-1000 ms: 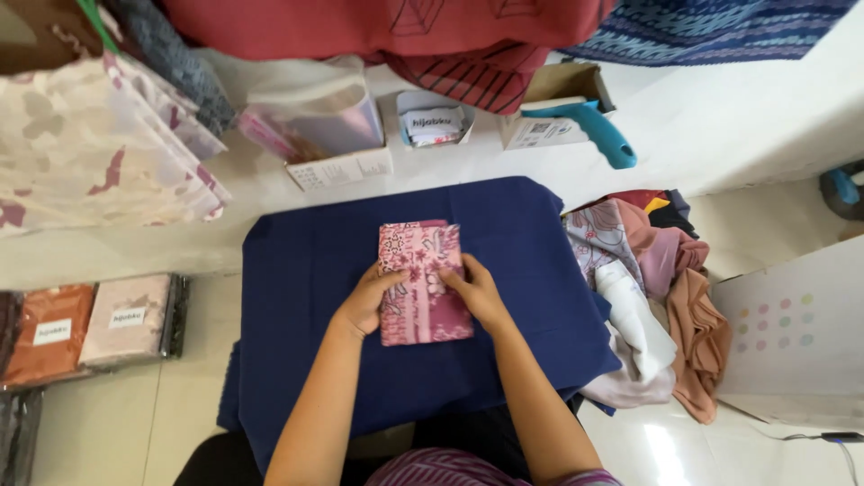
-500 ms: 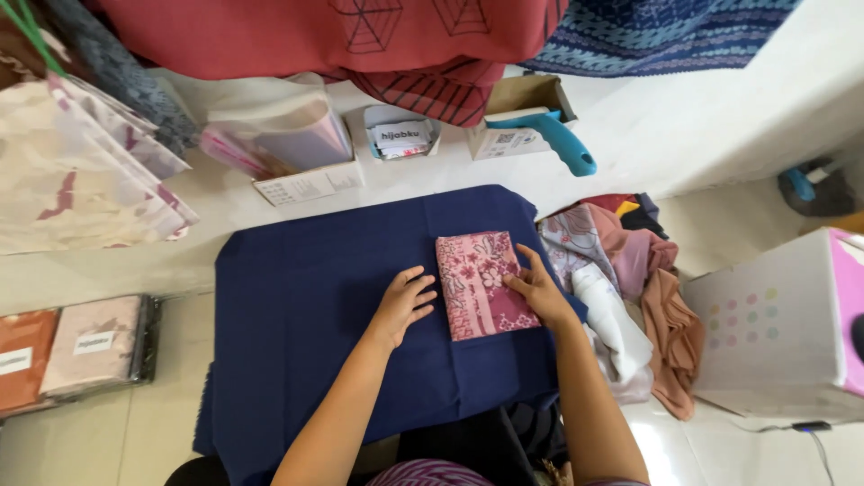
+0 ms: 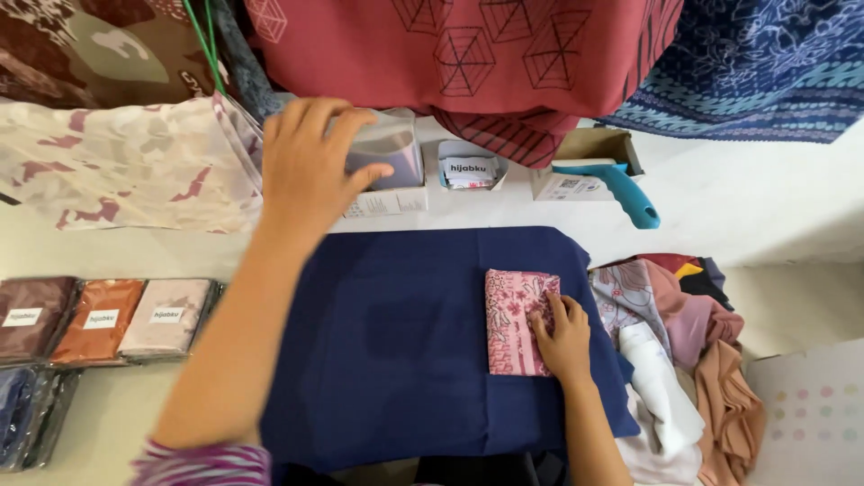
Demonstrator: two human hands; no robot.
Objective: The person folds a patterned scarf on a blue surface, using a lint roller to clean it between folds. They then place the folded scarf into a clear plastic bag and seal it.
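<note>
The left hand (image 3: 310, 162) had left the navy cloth (image 3: 396, 342), fingers spread at the clear packet stack (image 3: 385, 148); the flat right hand (image 3: 562, 337) pinned the folded pink patterned fabric (image 3: 517, 319). Seemingly bagging; a packet needs grasping.

Your left hand (image 3: 310, 162) stretched far forward, arm extended, fingers curled in an open grip. Your right hand (image 3: 562, 337) lay flat, palm down, fingers spread.

Bright even daylight, soft faint shadows, slight motion blur, mild wide-angle bending at edges
</note>
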